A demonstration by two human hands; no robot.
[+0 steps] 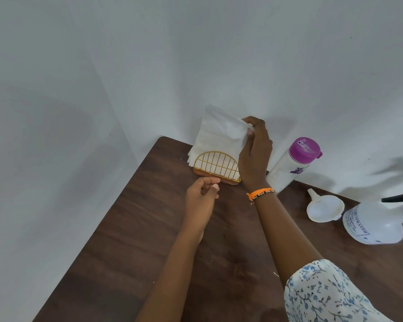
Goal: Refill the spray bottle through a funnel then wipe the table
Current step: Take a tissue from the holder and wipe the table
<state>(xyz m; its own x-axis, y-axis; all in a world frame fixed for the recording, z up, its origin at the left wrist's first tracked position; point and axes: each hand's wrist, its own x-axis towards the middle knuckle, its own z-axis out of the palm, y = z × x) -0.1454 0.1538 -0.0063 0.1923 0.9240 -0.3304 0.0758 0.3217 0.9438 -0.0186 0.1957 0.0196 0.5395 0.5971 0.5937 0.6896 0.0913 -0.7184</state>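
Up by the wall, the right hand (254, 152) pinches the top corner of a white paper napkin (219, 133) standing in a gold wire napkin holder (215, 168) — fingers closed on the sheet. The left hand (201, 201) hovers loosely curled and empty just before the holder. On the dark wooden table (149, 240), the white funnel (323, 209) lies between a purple-capped bottle (293, 163) and the spray bottle (372, 224) — the latter at the right edge.

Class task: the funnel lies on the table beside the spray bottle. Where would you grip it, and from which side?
Grip the funnel by its wide rim, from above on the near side. It lies tilted, bowl facing up and spout pointing away toward the wall. The spray bottle crowds its right side, so probably come from the left.
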